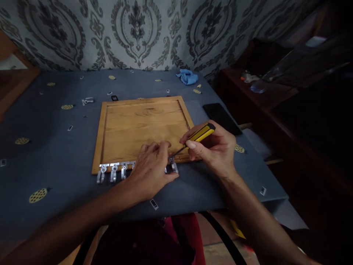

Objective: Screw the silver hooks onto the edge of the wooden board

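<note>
A framed wooden panel (146,125) lies flat on the table, with several metal hinges (114,172) along its near edge. My right hand (212,147) grips a yellow and black screwdriver (200,133), whose tip meets the rightmost hinge (174,166) near the panel's right corner. Over the near edge rests my left hand (151,169), its fingers bent on the wood and its thumb by that same hinge. Part of the hinge row is hidden under it, and so is anything between its fingers.
A loose hinge (88,100) lies left of the panel on the patterned tablecloth (55,147). Beyond the panel are a black clip (114,98) and a crumpled blue cloth (187,77). A dark flat object (222,118) lies to the right, near the table's edge.
</note>
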A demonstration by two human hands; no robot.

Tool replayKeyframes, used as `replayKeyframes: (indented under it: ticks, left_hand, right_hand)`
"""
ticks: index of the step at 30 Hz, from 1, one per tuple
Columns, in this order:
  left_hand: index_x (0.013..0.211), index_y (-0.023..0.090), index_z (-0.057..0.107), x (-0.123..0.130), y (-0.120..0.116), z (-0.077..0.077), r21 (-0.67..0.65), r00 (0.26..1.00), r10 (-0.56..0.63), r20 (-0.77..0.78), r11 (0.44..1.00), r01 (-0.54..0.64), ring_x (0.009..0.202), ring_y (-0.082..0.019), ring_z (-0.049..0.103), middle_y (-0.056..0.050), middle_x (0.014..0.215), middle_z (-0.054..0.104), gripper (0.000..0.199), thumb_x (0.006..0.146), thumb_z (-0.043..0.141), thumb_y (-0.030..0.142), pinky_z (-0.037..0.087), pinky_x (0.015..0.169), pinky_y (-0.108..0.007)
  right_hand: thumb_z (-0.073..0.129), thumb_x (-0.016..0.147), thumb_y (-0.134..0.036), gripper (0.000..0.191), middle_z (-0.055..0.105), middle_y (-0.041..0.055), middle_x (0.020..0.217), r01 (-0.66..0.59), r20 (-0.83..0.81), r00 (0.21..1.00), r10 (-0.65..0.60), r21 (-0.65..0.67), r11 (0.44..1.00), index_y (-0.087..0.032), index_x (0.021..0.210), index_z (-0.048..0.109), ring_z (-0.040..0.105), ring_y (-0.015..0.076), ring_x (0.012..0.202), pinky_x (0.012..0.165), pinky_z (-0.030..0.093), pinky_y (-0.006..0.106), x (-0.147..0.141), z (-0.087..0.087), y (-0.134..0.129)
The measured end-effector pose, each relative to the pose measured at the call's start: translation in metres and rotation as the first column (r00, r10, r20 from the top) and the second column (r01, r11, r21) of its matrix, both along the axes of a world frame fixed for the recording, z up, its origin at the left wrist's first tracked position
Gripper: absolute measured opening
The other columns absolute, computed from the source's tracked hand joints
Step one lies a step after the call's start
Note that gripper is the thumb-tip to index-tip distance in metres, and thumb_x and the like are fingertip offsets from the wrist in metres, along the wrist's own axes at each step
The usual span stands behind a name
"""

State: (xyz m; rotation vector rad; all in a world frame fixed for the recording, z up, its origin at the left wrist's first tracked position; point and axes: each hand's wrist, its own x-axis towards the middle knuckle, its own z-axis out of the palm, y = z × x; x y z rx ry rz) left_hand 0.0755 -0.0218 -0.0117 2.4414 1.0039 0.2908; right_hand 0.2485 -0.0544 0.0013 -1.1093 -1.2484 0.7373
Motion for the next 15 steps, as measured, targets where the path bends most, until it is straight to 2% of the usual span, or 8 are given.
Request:
replayKeyframes:
  ticks: [3, 6, 9, 11, 15]
  left_hand:
    - [0.116, 0.018, 0.045, -0.001, 0.000, 0.000, 0.001, 1.000, -0.008, 0.004, 1.000, 0.008, 0.108, -0.032, 0.060, -0.010, 0.112, 0.066, 0.053, 0.077, 0.079, 0.031, 0.045, 0.094, -0.049]
    - [0.115, 0.019, 0.044, -0.001, 0.000, 0.000, -0.004, 1.000, -0.008, 0.021, 1.000, 0.008, 0.109, -0.032, 0.060, -0.009, 0.112, 0.066, 0.052, 0.077, 0.079, 0.030, 0.045, 0.094, -0.049]
    - [0.112, 0.020, 0.044, 0.000, 0.000, 0.002, -0.012, 1.000, -0.005, 0.029, 1.000, 0.005, 0.110, -0.032, 0.060, -0.009, 0.110, 0.066, 0.052, 0.076, 0.080, 0.029, 0.045, 0.093, -0.048]
    - [0.112, 0.020, 0.044, 0.000, 0.001, 0.002, -0.014, 0.999, -0.007, 0.032, 1.000, 0.007, 0.111, -0.032, 0.060, -0.009, 0.110, 0.066, 0.051, 0.076, 0.080, 0.029, 0.044, 0.094, -0.047]
    - [0.113, 0.020, 0.043, 0.000, 0.000, 0.002, -0.006, 0.999, -0.002, 0.033, 1.000, 0.002, 0.111, -0.031, 0.060, -0.008, 0.110, 0.066, 0.053, 0.076, 0.080, 0.029, 0.044, 0.094, -0.047]
  right_hand:
    - [0.080, 0.079, -0.041, 0.022, 0.072, -0.0002, 0.082, -0.065, 0.014, 0.998, 0.065, -0.013, 0.998, -0.025, 0.093, 0.072, 0.058, 0.0087, 0.045, 0.042, 0.050, 0.025, 0.004, 0.001, -0.003]
    - [0.070, 0.089, -0.042, 0.026, 0.073, 0.0026, 0.088, -0.135, 0.057, 0.989, 0.138, -0.053, 0.989, -0.026, 0.108, 0.074, 0.061, 0.0101, 0.050, 0.050, 0.054, 0.028, 0.008, 0.006, -0.003]
    - [0.077, 0.082, -0.041, 0.021, 0.073, 0.0038, 0.089, -0.136, 0.106, 0.984, 0.140, -0.050, 0.990, -0.022, 0.090, 0.076, 0.059, 0.0095, 0.051, 0.044, 0.051, 0.024, 0.006, 0.013, 0.000]
    - [0.083, 0.075, -0.039, 0.023, 0.074, 0.0037, 0.089, -0.123, 0.103, 0.987, 0.127, -0.049, 0.991, -0.020, 0.078, 0.072, 0.057, 0.0080, 0.050, 0.038, 0.047, 0.020, 0.003, 0.016, 0.004]
    - [0.087, 0.070, -0.037, 0.032, 0.071, -0.0013, 0.075, -0.147, 0.025, 0.988, 0.150, -0.091, 0.985, -0.020, 0.073, 0.061, 0.053, 0.0054, 0.043, 0.035, 0.045, 0.017, 0.000, 0.020, 0.009]
